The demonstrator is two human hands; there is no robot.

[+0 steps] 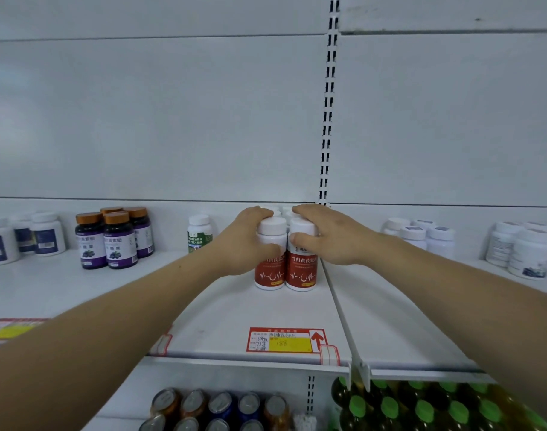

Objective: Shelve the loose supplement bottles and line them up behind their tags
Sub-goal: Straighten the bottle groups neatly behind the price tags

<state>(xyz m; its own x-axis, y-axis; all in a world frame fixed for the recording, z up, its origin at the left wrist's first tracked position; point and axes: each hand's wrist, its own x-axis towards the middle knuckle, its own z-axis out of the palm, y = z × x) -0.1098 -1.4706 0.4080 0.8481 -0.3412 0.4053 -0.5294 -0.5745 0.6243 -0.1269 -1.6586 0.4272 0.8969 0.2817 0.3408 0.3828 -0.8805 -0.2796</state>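
Two white-capped bottles with red labels stand side by side on the white shelf [222, 318], with more white caps hidden behind them. My left hand [245, 241] wraps the left red-label bottle [269, 272] from its left side. My right hand [328, 234] wraps the right red-label bottle [302, 272] from its right side. Both bottles are upright and touch each other. A red and yellow price tag [283, 340] lies at the shelf's front edge, straight in front of the pair.
Purple-label bottles with orange caps [110, 241] stand at the left, with a green-label bottle [199, 233] and blue-label white bottles [45, 234] nearby. White bottles [421, 236] fill the right shelf past a divider rail [343, 309]. Cans [219, 405] and green-capped bottles [421, 409] sit on the shelf below.
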